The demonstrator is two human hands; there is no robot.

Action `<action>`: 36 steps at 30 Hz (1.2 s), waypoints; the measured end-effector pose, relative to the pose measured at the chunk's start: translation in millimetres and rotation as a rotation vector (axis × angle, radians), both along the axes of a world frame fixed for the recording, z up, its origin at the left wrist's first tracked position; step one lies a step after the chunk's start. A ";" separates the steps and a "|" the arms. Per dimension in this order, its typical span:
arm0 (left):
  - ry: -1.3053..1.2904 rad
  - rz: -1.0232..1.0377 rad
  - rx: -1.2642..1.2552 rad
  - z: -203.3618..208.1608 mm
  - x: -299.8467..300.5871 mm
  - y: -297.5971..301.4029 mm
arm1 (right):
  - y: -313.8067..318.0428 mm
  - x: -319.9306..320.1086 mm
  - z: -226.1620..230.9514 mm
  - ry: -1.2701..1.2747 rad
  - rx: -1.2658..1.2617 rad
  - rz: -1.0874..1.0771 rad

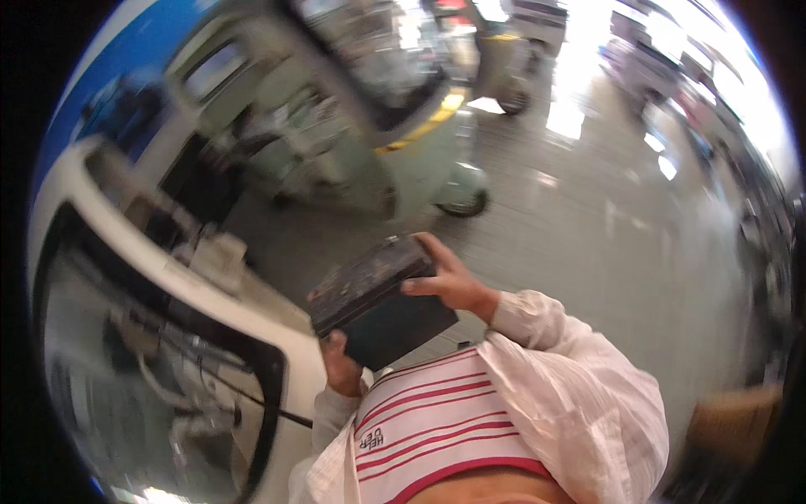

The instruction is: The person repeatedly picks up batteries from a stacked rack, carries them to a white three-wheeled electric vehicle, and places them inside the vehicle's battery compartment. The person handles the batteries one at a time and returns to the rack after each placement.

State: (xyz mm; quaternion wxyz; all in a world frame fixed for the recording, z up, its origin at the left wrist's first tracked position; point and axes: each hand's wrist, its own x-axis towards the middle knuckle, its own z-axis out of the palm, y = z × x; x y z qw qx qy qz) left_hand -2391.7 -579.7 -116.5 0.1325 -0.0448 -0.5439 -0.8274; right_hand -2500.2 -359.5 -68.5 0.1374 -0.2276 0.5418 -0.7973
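Observation:
Close in front of my body I carry a black, box-shaped battery point(395, 323), its worn, dusty top tilted and a small terminal-like bump at the far edge. My right hand point(451, 281) grips its right end, with the thumb over the near top edge and the fingers around the far side. At the lower left corner, my left hand point(341, 367) holds the other end. Its thumb shows against the side, while the rest of its fingers are hidden behind the battery.
Just left stands a cream vehicle frame point(290, 336) with a dark-edged windscreen. Ahead is a pale green three-wheeled vehicle point(416, 172) with a yellow stripe. More vehicles line the shiny grey tiled floor point(554, 218). A brown box point(735, 416) sits at lower right.

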 end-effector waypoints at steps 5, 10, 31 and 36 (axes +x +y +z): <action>-0.052 0.407 -0.127 -34.7 -82.9 -56.5 | -77.8 -135.9 -0.7 -0.094 0.011 0.296; -0.079 0.637 0.214 -62.2 -160.2 -128.2 | -200.1 -262.5 -23.3 -0.071 0.109 0.492; -0.428 1.198 -0.391 -89.1 -506.8 -528.7 | -707.3 -672.5 -32.3 0.121 0.204 0.918; -0.363 1.312 0.031 -70.2 -577.2 -632.5 | -858.6 -735.6 -41.8 0.063 0.213 1.138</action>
